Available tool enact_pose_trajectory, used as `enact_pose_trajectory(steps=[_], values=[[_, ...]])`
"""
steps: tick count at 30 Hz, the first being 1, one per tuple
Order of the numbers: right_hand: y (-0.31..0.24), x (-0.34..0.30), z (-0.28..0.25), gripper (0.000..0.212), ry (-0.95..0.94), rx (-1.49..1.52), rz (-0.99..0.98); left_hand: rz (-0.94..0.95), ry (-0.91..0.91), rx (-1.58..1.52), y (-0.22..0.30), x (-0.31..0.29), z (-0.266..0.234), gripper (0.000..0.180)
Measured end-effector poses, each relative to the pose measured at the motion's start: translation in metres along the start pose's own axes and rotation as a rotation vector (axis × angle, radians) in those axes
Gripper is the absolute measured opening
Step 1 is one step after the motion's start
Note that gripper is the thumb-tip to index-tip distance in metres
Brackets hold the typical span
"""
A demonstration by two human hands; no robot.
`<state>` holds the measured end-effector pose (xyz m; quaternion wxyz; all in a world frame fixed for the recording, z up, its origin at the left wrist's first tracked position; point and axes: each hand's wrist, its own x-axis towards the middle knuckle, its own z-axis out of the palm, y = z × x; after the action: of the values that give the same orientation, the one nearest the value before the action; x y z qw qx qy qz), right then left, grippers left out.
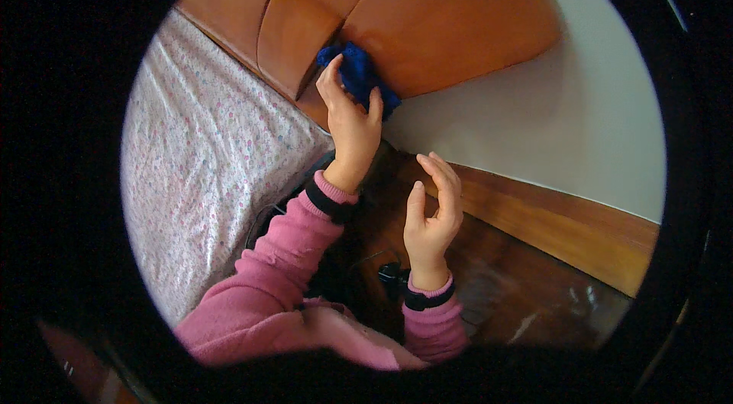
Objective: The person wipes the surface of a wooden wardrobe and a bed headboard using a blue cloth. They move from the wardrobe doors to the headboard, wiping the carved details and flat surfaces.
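My left hand (350,124) grips a bunched dark-blue cloth (360,72), with the thumb and fingers around its near side. The cloth lies against the brown, leather-like padded headboard (458,33), at its lower edge beside a seam and close to the wall. Lower and to the right, my right hand (435,213) is raised in the air with nothing in it. Its thumb stands apart from its loosely curved fingers. Both wrists wear black straps over pink sleeves.
A bed with a small-flowered sheet (206,182) fills the left side. On the right stand a pale wall (595,121) and a wooden baseboard (557,213). Dark glossy wood floor (534,289) lies below. A small black device (391,274) is beside my right wrist.
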<state>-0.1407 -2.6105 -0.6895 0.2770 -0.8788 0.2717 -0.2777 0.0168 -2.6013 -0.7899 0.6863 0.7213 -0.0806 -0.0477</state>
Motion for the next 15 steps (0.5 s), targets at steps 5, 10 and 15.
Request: enact_pose_trajectory(steps=[5,10,15], values=[[-0.005,0.001,-0.012,0.035,0.056,0.012,-0.023,0.349,0.046,0.126,0.044,0.009,0.003,0.075],[-0.012,-0.006,-0.024,0.035,0.091,0.017,-0.032,0.436,-0.057,0.051,0.089,0.003,0.001,0.066],[-0.015,-0.007,-0.032,0.035,0.129,0.063,-0.025,0.365,-0.406,-0.064,0.104,-0.005,-0.024,0.070]])
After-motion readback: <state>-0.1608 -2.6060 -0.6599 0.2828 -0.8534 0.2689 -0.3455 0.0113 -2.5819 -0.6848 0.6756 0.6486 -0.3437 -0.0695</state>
